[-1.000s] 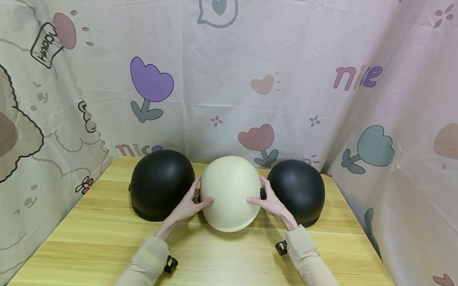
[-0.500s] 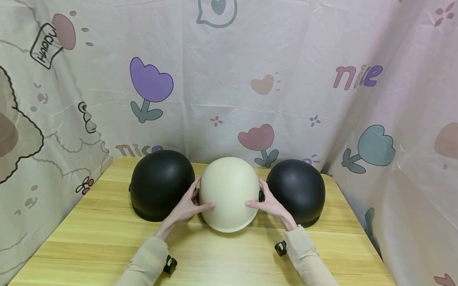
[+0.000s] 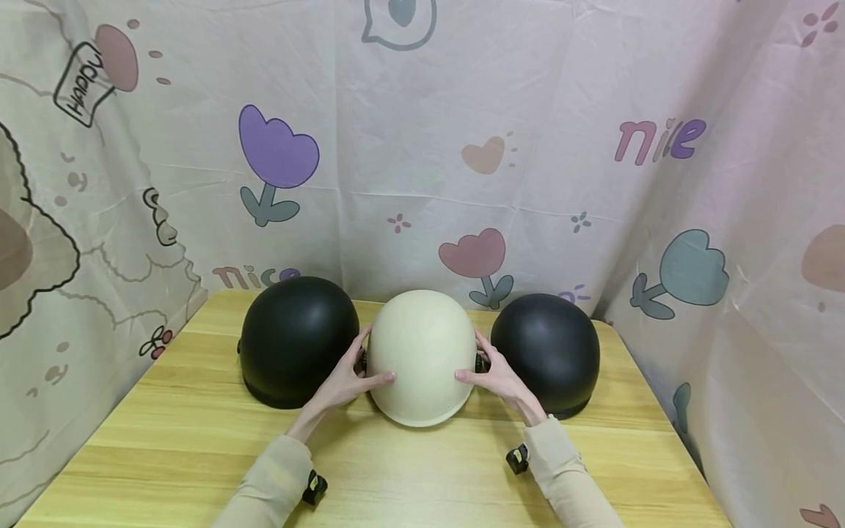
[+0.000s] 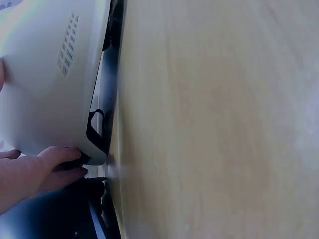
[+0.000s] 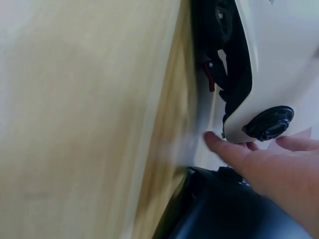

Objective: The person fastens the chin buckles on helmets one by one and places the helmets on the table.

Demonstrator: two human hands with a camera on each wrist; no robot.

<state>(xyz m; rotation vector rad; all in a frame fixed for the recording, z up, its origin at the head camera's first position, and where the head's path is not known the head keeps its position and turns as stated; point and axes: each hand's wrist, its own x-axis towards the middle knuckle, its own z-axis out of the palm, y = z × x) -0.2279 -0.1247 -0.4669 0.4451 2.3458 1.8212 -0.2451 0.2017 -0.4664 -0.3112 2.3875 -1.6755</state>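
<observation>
We see 3 helmets in a row on the bench [image 3: 409,484]: the cream helmet [image 3: 422,352] sits in the middle, with the left black helmet [image 3: 297,341] and the right black helmet [image 3: 544,352] on either side. The row looks nearly complete to us; as far as we can judge, what is left is any last adjusting of the cream helmet and the release. Whether its rim bears fully on the bench we cannot tell, since both wrist views show some of its dark underside.

Both hands are spread wide and clamped on the cream helmet, 1 at each side. The left hand [image 3: 343,378] has its thumb on the near face of the shell and its fingers round the left side, just beside the left black helmet. The right hand [image 3: 498,374] mirrors it: thumb on the near face, fingers at the right side, close to a black knob [image 5: 271,123] near the lower edge. Neither hand has let go. We cannot tell whether either 1 also brushes its neighbouring black helmet. A patterned curtain [image 3: 396,110] hangs on the far side.
</observation>
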